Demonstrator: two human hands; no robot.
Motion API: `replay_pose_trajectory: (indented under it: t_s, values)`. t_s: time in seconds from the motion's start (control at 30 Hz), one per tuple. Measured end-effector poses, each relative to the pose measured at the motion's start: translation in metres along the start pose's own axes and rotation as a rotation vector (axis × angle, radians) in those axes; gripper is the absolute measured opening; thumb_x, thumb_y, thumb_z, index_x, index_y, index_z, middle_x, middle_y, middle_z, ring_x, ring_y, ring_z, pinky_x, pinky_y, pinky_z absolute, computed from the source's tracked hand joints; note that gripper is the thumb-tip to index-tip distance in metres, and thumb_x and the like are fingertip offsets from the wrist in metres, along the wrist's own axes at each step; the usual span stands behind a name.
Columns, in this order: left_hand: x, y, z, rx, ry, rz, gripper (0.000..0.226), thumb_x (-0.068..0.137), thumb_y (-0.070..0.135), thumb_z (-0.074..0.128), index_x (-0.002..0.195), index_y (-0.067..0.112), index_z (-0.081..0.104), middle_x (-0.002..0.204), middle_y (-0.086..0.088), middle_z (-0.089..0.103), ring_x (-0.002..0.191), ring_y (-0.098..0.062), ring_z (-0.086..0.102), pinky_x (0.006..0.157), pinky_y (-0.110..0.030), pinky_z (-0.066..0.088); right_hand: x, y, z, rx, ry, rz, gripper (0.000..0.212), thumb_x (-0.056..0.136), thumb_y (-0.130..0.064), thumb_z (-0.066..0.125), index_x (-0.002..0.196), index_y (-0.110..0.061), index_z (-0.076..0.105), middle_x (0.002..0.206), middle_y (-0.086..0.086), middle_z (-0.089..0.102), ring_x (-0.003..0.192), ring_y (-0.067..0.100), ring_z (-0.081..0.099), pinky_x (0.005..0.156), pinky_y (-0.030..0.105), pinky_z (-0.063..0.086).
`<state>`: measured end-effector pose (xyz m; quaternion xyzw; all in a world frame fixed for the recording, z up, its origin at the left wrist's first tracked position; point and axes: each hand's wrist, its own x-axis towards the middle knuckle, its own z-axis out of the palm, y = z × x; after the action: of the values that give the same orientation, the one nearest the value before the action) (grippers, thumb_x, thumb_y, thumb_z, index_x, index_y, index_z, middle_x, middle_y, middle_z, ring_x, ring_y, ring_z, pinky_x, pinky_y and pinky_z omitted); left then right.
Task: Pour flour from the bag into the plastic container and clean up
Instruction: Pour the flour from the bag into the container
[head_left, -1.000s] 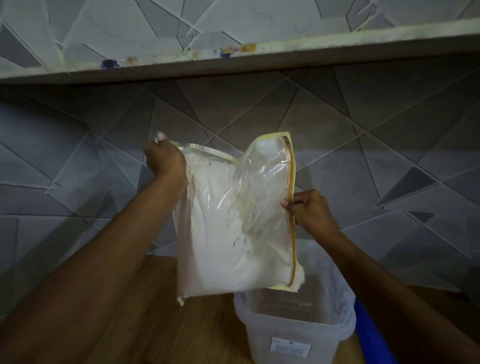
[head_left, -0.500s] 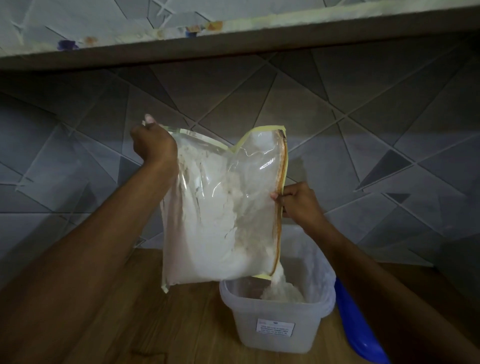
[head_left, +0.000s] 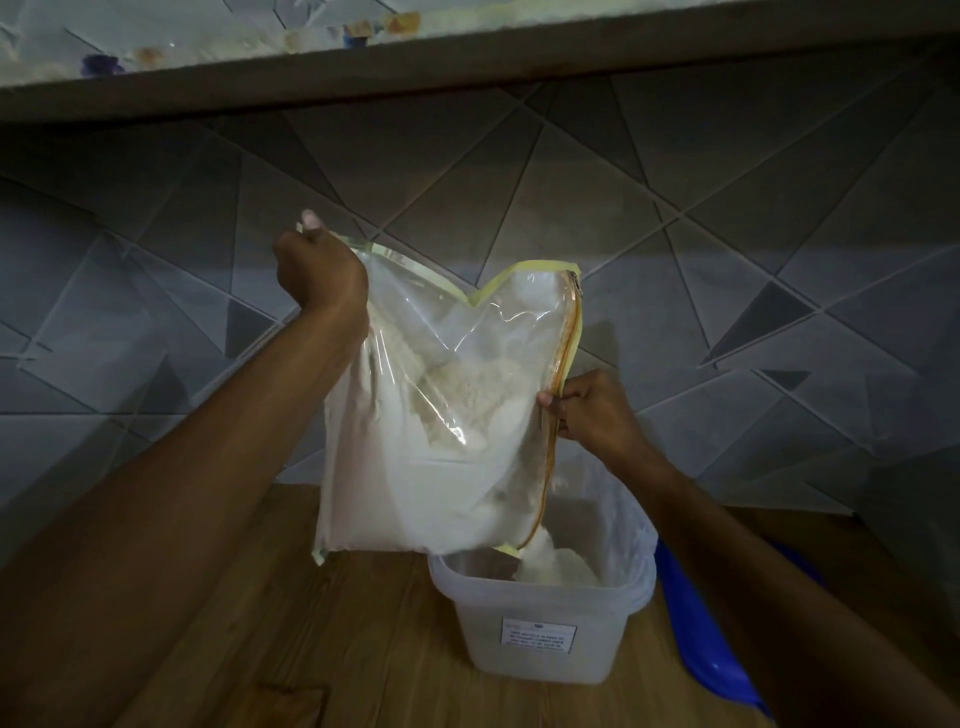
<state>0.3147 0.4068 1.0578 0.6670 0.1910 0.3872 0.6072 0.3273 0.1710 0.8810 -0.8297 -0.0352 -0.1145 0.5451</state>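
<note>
At the centre of the frame, a clear plastic bag (head_left: 441, 415) with pale yellow edging hangs in the air, turned on its side so that its orange zip runs down the right edge. White flour (head_left: 405, 483) fills the lower half of the bag; the upper part is see-through, creased plastic with a dip in its top edge. From the bag's lower right corner, flour drops into a translucent plastic container (head_left: 545, 649) that stands just below, lower centre-right of the frame, on a wooden counter (head_left: 311, 623). A small white heap (head_left: 558, 569) lies inside the container, and a white label (head_left: 539, 631) with tiny, unreadable print is on its near wall.

2 bare hands hold the bag. The left hand (head_left: 319, 275), upper centre-left, is closed in a fist round the bag's top left corner. The right hand (head_left: 592, 410), centre-right, pinches the zip edge between curled fingers and thumb, about halfway down.

Compared with 1 second ago, when the container held no flour, a heap has formed. Compared with half a second ago, the flour has sunk away from the top of the bag, leaving more clear plastic.

A blue lid (head_left: 706, 639) lies on the counter just right of the container. Behind everything is a grey wall (head_left: 727, 234) tiled in triangles, and a shelf (head_left: 467, 57) crosses the top of the frame.
</note>
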Motion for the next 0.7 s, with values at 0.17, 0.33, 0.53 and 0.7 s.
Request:
replay_pose_trajectory:
  t_s: [0.17, 0.33, 0.53, 0.7]
  values:
    - [0.0048, -0.0044, 0.0049, -0.014, 0.011, -0.014, 0.042, 0.108, 0.031, 0.034, 0.135, 0.002, 0.047, 0.138, -0.012, 0.054, 0.126, -0.021, 0.055, 0.092, -0.018, 0.040, -0.0014, 0.0029, 0.0009, -0.016, -0.003, -0.006, 0.045, 0.078, -0.046, 0.067, 0.081, -0.001, 0.073, 0.072, 0.016, 0.073, 0.072, 0.034, 0.073, 0.072, 0.058, 0.059]
    - [0.0097, -0.0071, 0.0060, -0.020, 0.000, -0.016, 0.041, 0.107, 0.031, 0.035, 0.136, 0.003, 0.045, 0.139, -0.011, 0.053, 0.127, -0.019, 0.054, 0.087, -0.014, 0.039, 0.0006, 0.0048, 0.0013, -0.047, -0.009, -0.048, 0.037, 0.084, -0.038, 0.070, 0.081, -0.002, 0.075, 0.073, 0.014, 0.075, 0.071, 0.030, 0.074, 0.072, 0.057, 0.060]
    - [0.0048, -0.0066, 0.0078, -0.037, -0.021, -0.012, 0.041, 0.107, 0.029, 0.035, 0.138, 0.003, 0.042, 0.141, -0.010, 0.050, 0.126, -0.017, 0.053, 0.093, -0.012, 0.037, -0.0028, 0.0095, -0.0009, -0.054, -0.035, -0.100, 0.050, 0.080, -0.056, 0.064, 0.082, -0.008, 0.077, 0.077, 0.013, 0.075, 0.074, 0.031, 0.073, 0.073, 0.057, 0.060]
    - [0.0086, -0.0079, 0.0100, -0.042, -0.032, -0.016, 0.042, 0.107, 0.032, 0.036, 0.136, 0.003, 0.044, 0.140, -0.011, 0.051, 0.126, -0.020, 0.053, 0.087, -0.014, 0.037, -0.0089, 0.0027, -0.0049, -0.061, -0.090, -0.189, 0.067, 0.079, -0.064, 0.058, 0.090, 0.000, 0.076, 0.088, 0.020, 0.075, 0.084, 0.034, 0.072, 0.080, 0.058, 0.057]
